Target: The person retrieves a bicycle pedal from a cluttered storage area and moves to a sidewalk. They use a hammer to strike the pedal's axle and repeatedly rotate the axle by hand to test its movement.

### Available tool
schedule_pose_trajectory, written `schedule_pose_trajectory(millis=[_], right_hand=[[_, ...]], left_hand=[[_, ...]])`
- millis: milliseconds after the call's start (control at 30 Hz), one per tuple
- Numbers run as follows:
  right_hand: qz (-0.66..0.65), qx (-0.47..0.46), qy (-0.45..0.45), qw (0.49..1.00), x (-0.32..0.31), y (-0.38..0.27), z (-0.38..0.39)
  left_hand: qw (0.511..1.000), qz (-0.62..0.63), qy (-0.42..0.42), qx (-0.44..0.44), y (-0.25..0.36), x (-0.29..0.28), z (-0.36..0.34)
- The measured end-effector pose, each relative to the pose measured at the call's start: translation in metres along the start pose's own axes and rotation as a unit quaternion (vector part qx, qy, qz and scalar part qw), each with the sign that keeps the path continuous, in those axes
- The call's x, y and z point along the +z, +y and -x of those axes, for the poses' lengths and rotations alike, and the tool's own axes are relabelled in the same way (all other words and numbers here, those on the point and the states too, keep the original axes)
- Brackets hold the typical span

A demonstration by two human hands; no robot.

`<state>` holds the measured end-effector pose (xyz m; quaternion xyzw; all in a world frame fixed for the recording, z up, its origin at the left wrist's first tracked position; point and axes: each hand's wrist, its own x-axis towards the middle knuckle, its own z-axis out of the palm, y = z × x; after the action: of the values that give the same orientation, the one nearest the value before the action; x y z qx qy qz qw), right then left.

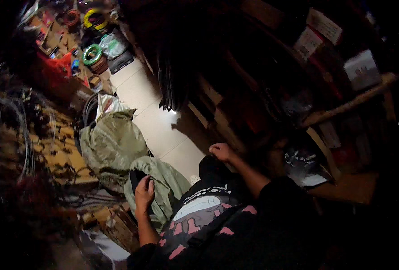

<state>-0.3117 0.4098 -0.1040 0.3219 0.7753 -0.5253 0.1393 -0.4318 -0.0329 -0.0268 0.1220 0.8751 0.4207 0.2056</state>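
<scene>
My left hand (144,191) is held in front of an olive-green sack (163,175), close to a dark patch at the sack's upper edge. Its fingers are curled toward the thumb, and I see nothing between them. I cannot tell whether it touches the sack. My right hand (222,152) is loosely closed over the shadowed edge of the walkway, beside the dark shelving, and nothing sticks out of it. Beyond the left hand bulges a second olive sack (114,139), with a white bag (109,104) behind it.
A pale tiled floor (156,130) runs ahead between cluttered sides. Dark strips (165,85) hang over it. Far left are a green coil (92,54), a yellow coil (95,19) and a black case (120,62). On the right, a wooden shelf edge (350,101) carries boxes (361,67).
</scene>
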Motion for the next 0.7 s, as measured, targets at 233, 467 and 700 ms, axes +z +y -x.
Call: schedule_pose_trajectory(millis=[233,467,700], right_hand=[[-0.148,0.006,0.009,0.989,0.006,-0.099,-0.066],[-0.037,-0.148,0.062,0.986,-0.011,-0.207,-0.130],[0.002,0.068,0.064,0.996,-0.067,-0.346,-0.095]], left_hand=[[0.997,-0.023,0.016,0.076,0.016,-0.024,-0.125],[0.995,0.081,-0.054,-0.013,0.043,-0.027,-0.194],[0.967,0.063,-0.229,0.094,0.054,-0.030,-0.351]])
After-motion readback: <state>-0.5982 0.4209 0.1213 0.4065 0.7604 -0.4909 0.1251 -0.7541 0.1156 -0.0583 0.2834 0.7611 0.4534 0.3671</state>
